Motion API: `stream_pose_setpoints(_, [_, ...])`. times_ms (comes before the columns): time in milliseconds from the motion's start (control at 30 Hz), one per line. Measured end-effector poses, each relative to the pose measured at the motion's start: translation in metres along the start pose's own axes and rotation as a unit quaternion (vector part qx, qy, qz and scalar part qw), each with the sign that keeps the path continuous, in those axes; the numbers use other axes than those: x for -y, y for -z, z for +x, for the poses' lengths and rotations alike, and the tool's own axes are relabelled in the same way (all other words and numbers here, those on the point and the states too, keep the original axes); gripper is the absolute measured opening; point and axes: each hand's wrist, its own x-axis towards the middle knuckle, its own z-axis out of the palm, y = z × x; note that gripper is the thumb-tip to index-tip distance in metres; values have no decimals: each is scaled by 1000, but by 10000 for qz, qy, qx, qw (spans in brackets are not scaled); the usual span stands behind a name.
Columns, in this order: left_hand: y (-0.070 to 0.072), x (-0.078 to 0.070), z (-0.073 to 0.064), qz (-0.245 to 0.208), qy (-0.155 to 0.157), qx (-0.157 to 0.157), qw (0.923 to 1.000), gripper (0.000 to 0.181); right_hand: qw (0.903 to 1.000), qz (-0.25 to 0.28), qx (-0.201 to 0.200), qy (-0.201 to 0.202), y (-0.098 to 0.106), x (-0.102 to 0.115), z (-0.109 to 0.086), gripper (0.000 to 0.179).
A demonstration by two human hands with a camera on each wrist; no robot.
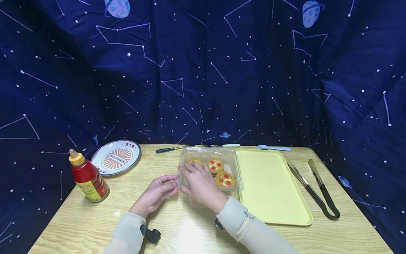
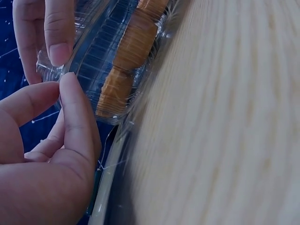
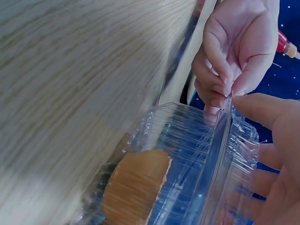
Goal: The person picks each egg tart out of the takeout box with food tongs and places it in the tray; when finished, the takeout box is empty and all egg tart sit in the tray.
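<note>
A clear plastic clamshell box (image 1: 207, 152) lies in the middle of the table, its lid down. Through it show several round golden pastries with red spots, among them a front pastry (image 1: 225, 179). At the box's front left corner, the thumb and fingers of my left hand (image 1: 161, 192) pinch the rim (image 3: 224, 136). My right hand (image 1: 203, 181) lies over the lid's left part, fingers spread across the plastic. Its thumb (image 3: 255, 108) touches the rim right beside the left fingertips. The right hand partly hides the left pastry (image 1: 195, 161).
A yellow tray (image 1: 269, 190) adjoins the box on the right, with black-handled tongs (image 1: 317, 190) beyond. At left stand a red sauce bottle (image 1: 90, 178) and a patterned plate (image 1: 115, 158). Behind lie a dark-handled utensil (image 1: 169, 149), a pale-handled utensil (image 1: 231, 145) and a blue fork (image 1: 273, 147).
</note>
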Motion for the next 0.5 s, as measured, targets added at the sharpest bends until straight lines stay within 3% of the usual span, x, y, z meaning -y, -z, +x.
stream_pose_setpoints(167, [-3, 0, 0, 127, -8, -83, 9999, 47, 9998, -66, -158, -76, -1, -1, -1, 64])
stream_pose_setpoints(500, [-7, 0, 2, 200, -44, -611, 9979, 45, 9991, -182, -122, -359, -2, -9, -9, 64])
